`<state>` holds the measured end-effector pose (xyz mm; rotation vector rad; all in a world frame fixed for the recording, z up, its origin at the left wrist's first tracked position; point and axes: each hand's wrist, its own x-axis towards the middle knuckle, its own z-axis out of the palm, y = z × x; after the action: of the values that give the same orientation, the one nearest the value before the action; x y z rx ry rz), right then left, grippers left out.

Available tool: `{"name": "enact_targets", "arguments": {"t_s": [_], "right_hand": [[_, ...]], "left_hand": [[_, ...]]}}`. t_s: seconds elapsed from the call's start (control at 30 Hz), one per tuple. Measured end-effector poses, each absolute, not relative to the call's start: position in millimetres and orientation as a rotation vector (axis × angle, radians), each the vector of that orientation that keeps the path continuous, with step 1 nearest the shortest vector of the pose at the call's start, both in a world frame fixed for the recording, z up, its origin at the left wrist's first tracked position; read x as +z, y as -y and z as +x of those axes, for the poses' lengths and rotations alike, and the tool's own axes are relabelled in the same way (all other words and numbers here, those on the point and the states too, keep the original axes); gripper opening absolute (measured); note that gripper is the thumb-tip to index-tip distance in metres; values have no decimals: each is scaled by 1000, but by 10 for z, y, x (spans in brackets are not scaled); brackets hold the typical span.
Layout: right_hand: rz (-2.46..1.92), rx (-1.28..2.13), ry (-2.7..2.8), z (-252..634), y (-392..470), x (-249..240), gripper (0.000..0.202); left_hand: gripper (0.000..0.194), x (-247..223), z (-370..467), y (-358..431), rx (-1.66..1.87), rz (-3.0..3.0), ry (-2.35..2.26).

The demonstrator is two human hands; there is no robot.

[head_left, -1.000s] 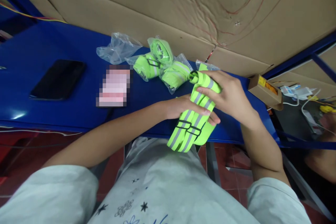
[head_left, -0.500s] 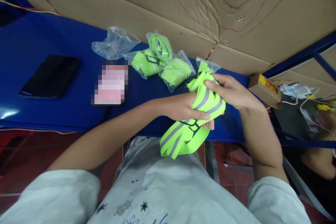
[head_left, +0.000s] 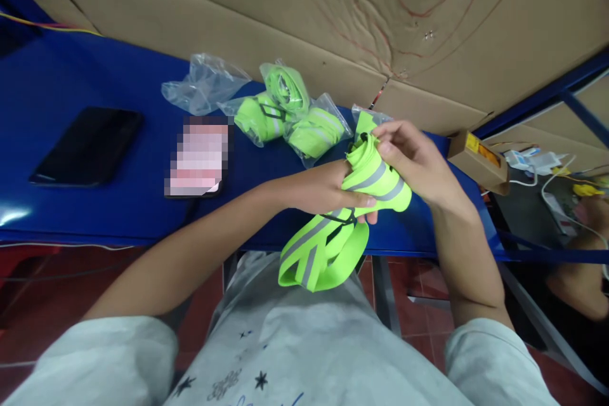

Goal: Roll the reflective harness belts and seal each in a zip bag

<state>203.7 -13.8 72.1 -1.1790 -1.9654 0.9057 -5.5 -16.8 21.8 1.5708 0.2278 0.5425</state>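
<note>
A neon-green reflective strap (head_left: pixel 378 181) with grey stripes is bundled in my hands above the table's front edge. My left hand (head_left: pixel 328 189) grips the bundle, its thumb lying across the front and its other fingers partly hidden behind. Below that hand a loose loop and a black buckle (head_left: pixel 340 216) hang in front of my shirt. At the bundle's upper right, my right hand (head_left: pixel 412 155) pinches the strap's edge between thumb and curled fingers. Just behind the bundle lies a clear bag (head_left: pixel 368 119) with green material in it.
Bagged green straps (head_left: pixel 316 130) are piled on the blue table (head_left: pixel 157 162). To their left lie a crumpled clear bag (head_left: pixel 204 85), a blurred-out phone (head_left: pixel 197 162) and a black tablet (head_left: pixel 88 146). A small cardboard box (head_left: pixel 478 162) stands right; another person's arm (head_left: pixel 583 266) shows beyond.
My right hand has shifted slightly up and its fingers have curled at the bundle's top. The bundle looks wrapped tighter, and the hanging loop has swung left and opened out. The view has moved slightly.
</note>
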Motion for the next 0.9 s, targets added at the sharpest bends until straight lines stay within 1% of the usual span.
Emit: {"name": "enact_targets", "arguments": {"t_s": [0.07,0.1,0.13,0.23,0.27,0.3,0.33,0.37,0.43,0.47,0.53,0.63,0.67,0.77,0.9], "right_hand": [[-1130,637,2100,2037,177,772,46],[-1110,548,2197,2039,212,800,49],[-1096,484,2301,2039,257,824,55],[-1118,372,2505,2021,414,864,83],[-1146,354,2513,2010,461,871,86],[-1172,345,2502,1999,500,879,84],[-1190,340,2475,1989,527,890,77],[-1197,339,2440,1983,541,906,70],[-1206,360,2356,1989,531,945,62],[-1221,393,2309,2002,510,962,60],[-1264,537,2197,2047,449,983,56],[-1300,968,1960,2136,365,974,43],[-1294,1109,1863,2163,347,965,42],[-1277,1363,1672,2218,326,938,49],[-1276,1576,1659,2178,295,852,65]], "left_hand": [[26,188,-42,162,569,1576,-292],[26,176,-30,163,582,1579,-308],[27,170,-16,168,593,1583,-307],[24,183,35,210,625,1567,-255],[21,194,51,226,642,1543,-243],[18,204,64,243,652,1515,-235],[16,211,74,258,643,1476,-226],[18,213,80,272,615,1413,-200],[32,202,85,299,515,1245,-96],[37,189,85,313,463,1162,-48],[39,154,87,335,397,1074,-31],[31,106,90,336,393,1147,-209],[29,99,89,326,394,1194,-251],[20,118,64,286,379,1371,-227],[21,203,-4,282,379,1575,-169]]}}
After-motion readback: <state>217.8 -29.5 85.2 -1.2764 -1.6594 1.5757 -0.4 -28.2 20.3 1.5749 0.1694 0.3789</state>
